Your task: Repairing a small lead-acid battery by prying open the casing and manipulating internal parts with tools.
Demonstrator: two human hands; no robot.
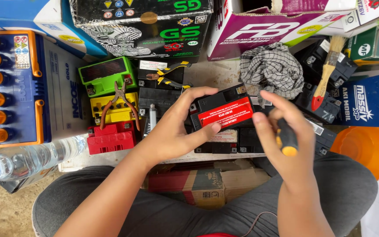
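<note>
A checked cloth [270, 70] lies bunched by a purple carton [259, 30], a brush [325, 72] with a red handle tip resting on black batteries [325, 105] to its right. Pliers [120, 103] lie across a yellow battery [110, 109], between a green battery [106, 75] and a red battery [110, 138]. A big blue battery [9, 87] with orange caps fills the left, a clear bottle [27, 160] below it, an orange bowl [365, 147] at far right.

Both forearms are bare, without sleeves, watch or rings. Left hand [172, 127] and right hand [286, 131] are ungloved. Legs wear dark grey trousers [154, 215].
</note>
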